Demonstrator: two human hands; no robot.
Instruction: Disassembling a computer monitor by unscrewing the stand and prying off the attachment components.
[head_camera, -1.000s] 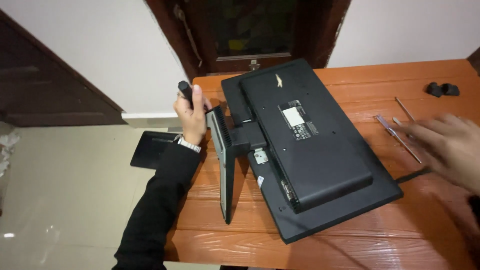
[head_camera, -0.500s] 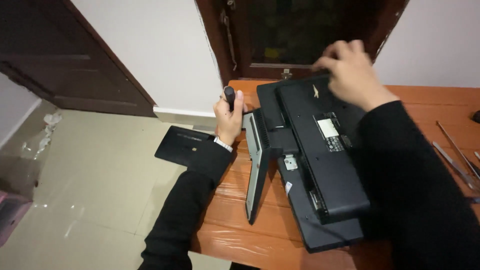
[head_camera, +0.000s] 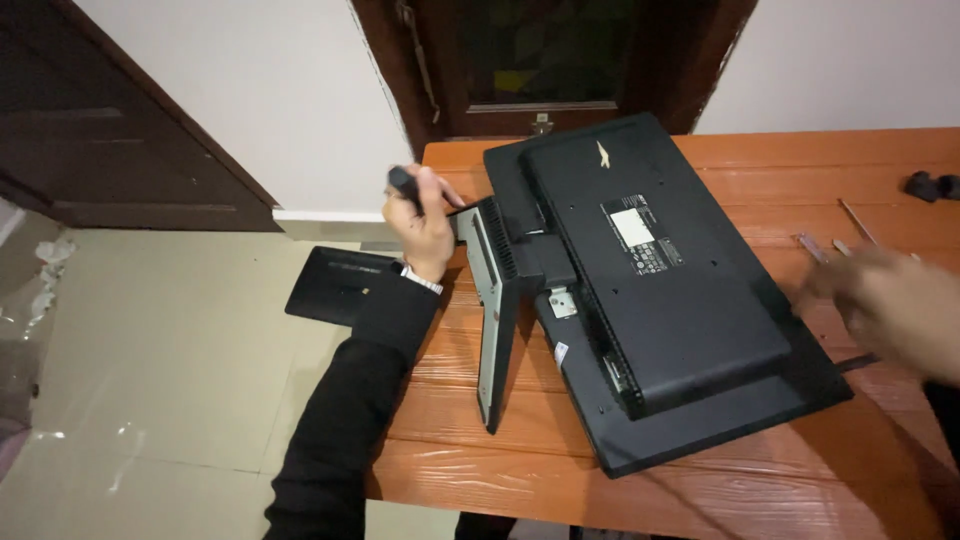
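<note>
The left hand (head_camera: 425, 225) is gripping a dark tool handle (head_camera: 402, 182) and also touching the top end of the monitor stand (head_camera: 497, 300). Its fingers are curled tight around the handle. I think it is a screwdriver, but the tip is hidden, so I am not sure. The right hand (head_camera: 885, 305) is hovering over the right side of the bench (head_camera: 700, 500), and it is blurry. I cannot tell if it is holding anything or if its fingers are loose.

A big black monitor (head_camera: 660, 300) is lying face down on the orange wooden bench. Its stand is sticking up on its edge along the left side of the monitor, joined near the upper end. A white label (head_camera: 640, 232) is showing on the monitor's back.

Some thin metal tools (head_camera: 860, 225) are lying on the bench near the right hand. A small black part (head_camera: 932, 186) is sitting at the far right edge. A flat black base plate (head_camera: 345, 290) is lying down on the tiled floor (head_camera: 150, 380), just beside the bench.

To do this bit well, I think the left hand should be keeping the stand steady so it is not tipping over. The monitor is lying on its screen, so nobody should be pressing hard on its back. It is also sitting close to the near edge of the bench, so it could slide off if pushed.
</note>
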